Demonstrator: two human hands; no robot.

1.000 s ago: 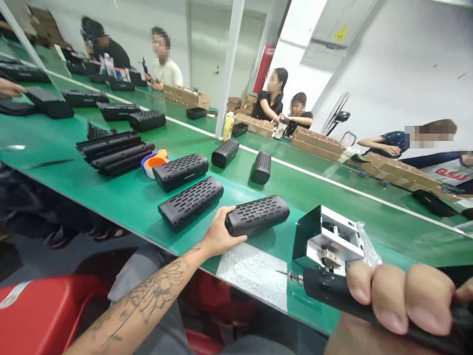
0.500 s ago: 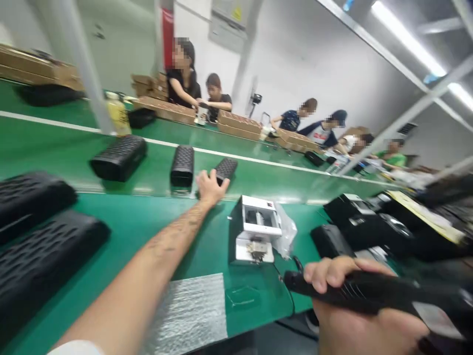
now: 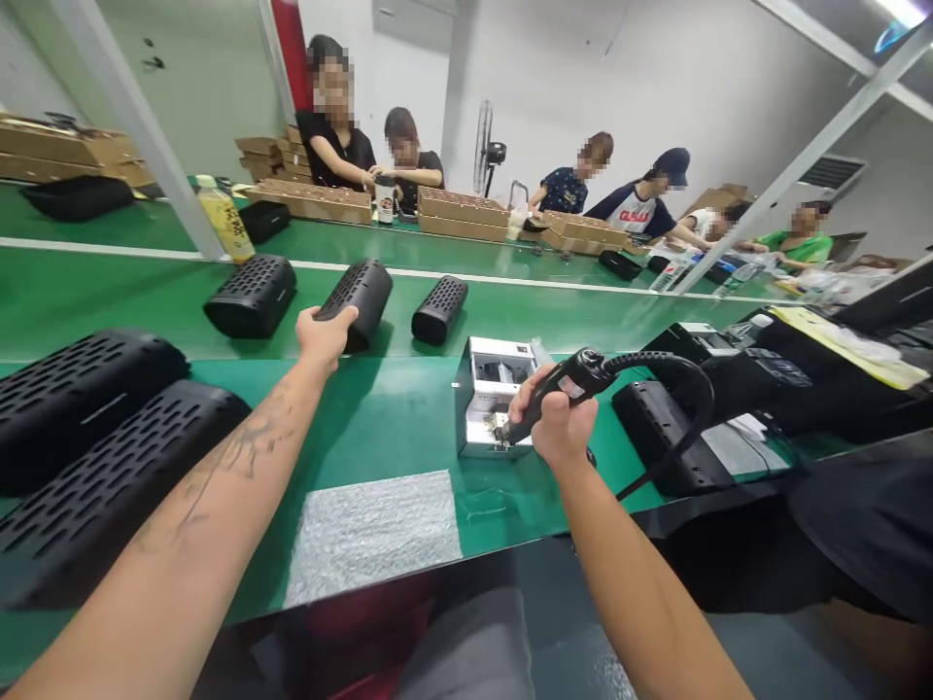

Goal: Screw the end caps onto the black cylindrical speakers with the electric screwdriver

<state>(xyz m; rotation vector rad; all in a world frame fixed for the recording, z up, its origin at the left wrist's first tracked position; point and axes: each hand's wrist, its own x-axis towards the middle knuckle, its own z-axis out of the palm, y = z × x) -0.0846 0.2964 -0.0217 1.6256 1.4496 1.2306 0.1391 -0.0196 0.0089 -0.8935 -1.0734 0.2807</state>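
Observation:
My left hand [image 3: 325, 336] reaches far out over the green table [image 3: 379, 418] and grips the near end of a black perforated speaker shell [image 3: 359, 296] lying on the belt. My right hand [image 3: 554, 420] is closed round a black electric screwdriver [image 3: 575, 381] with a coiled cable, its tip down at a small white and black box [image 3: 490, 393]. Two more black shells lie either side of the held one, left [image 3: 252, 296] and right [image 3: 439, 309].
Two large black shells [image 3: 87, 428] lie at my near left. A silver padded mat [image 3: 373, 533] sits at the table's front edge. Black devices [image 3: 700, 408] crowd the right. Several people work at cardboard boxes [image 3: 459, 209] across the belt. A yellow bottle [image 3: 227, 222] stands by a post.
My left hand let go of the shell it had pushed out and moved left onto the middle shell. My right hand brought the screwdriver up to the white box. The camera swung right.

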